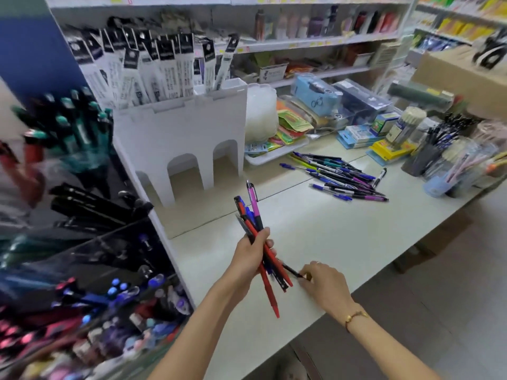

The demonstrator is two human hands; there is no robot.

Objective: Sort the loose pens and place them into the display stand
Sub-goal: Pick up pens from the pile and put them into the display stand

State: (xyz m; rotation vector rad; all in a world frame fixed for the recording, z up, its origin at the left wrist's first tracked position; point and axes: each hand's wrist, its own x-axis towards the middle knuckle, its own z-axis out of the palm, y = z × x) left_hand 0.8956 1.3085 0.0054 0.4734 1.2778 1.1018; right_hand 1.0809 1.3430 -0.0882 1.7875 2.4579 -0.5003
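Observation:
My left hand [251, 256] grips a bundle of pens [253, 215] over the pale table, red, blue, black and one purple, their caps pointing up and away. My right hand [323, 283] pinches the lower tip of a black pen [290, 271] that sticks out of the bundle's bottom end. A loose pile of pens [343, 174], mostly blue, black and purple, lies farther back on the table. The tiered display stand [82, 242] fills the left side, its compartments packed with black, teal, blue and pink pens; it is blurred.
A white holder [192, 138] with packaged refills stands behind the bundle. A white tray [274, 157] of coloured packets, boxes and cups of pens [439, 149] crowd the back right. Shelves run behind. The table edge [384, 272] drops off to the right.

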